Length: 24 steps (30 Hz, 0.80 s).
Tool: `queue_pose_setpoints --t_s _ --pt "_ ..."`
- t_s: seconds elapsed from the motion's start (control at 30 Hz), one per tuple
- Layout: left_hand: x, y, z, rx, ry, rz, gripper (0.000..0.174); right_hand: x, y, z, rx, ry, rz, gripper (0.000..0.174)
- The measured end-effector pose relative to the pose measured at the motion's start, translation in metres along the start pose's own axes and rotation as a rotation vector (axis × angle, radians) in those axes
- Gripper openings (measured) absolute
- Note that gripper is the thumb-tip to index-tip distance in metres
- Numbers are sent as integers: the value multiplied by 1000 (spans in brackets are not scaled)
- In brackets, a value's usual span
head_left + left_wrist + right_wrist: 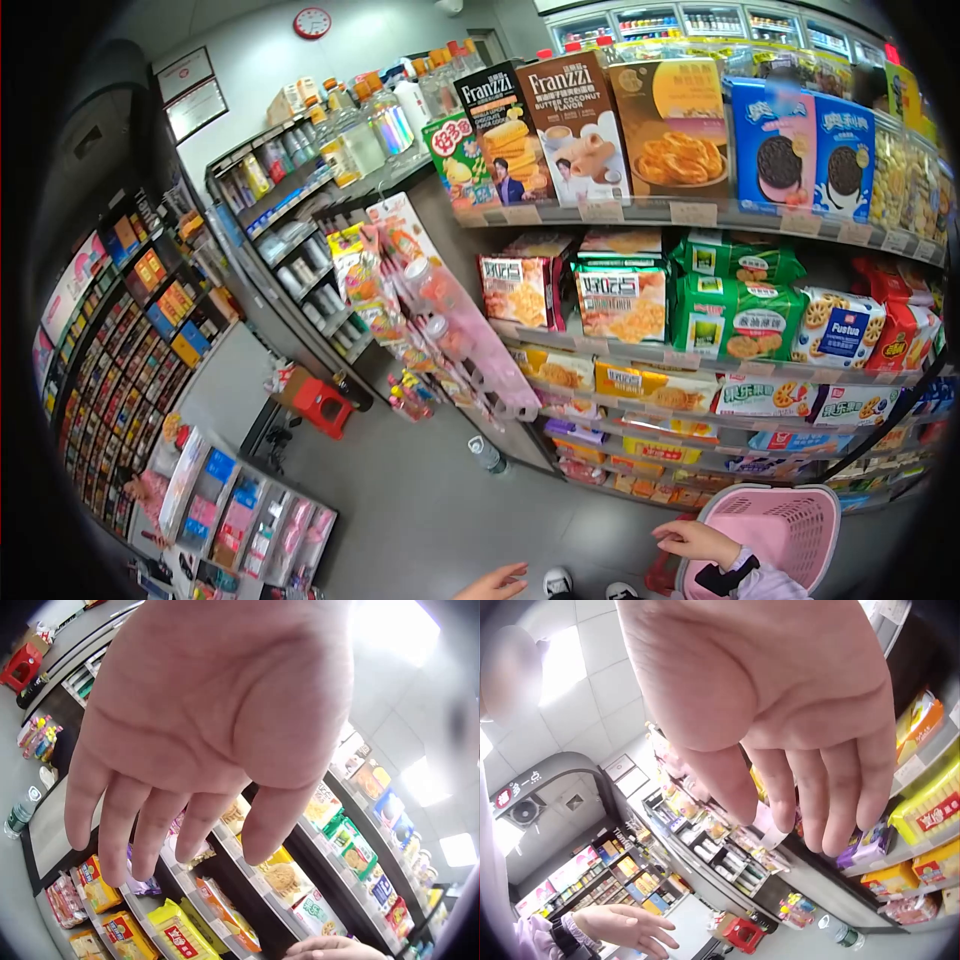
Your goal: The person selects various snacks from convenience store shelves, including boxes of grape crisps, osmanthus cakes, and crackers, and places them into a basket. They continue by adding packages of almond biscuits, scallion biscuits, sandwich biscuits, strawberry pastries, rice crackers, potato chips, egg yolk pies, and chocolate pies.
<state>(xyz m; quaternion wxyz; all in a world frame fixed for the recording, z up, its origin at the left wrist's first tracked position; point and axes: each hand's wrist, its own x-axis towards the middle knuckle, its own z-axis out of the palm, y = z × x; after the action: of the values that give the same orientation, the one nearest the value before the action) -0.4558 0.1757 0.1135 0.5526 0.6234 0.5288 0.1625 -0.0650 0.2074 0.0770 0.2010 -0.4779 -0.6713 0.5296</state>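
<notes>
Low in the head view, my left hand (pixel 495 582) hangs over the floor with relaxed fingers and nothing in it. Its palm and straight fingers fill the left wrist view. My right hand (pixel 700 542) is stretched out, also holding nothing, with a dark band at the wrist. Behind that hand and forearm is a pink plastic basket (pixel 818 520), which they overlap in the head view. Both hands stay apart from the snack shelves. Nearest in front are lower shelves with yellow snack packs (pixel 182 930) and orange packs (pixel 225 911).
Shelves hold Franzzi boxes (pixel 580 130), blue cookie boxes (pixel 845 155) and green biscuit packs (pixel 735 315). Candy hangs at the shelf end (pixel 440 290). A large water bottle (pixel 487 455) and a red stool (pixel 322 403) stand on the floor. A counter display (pixel 250 505) is at left.
</notes>
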Motion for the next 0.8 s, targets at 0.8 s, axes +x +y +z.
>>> queue_pose_setpoints --t_s 0.8 --pt "258 174 -157 -361 -141 670 43 298 -317 -153 -1102 665 -131 43"
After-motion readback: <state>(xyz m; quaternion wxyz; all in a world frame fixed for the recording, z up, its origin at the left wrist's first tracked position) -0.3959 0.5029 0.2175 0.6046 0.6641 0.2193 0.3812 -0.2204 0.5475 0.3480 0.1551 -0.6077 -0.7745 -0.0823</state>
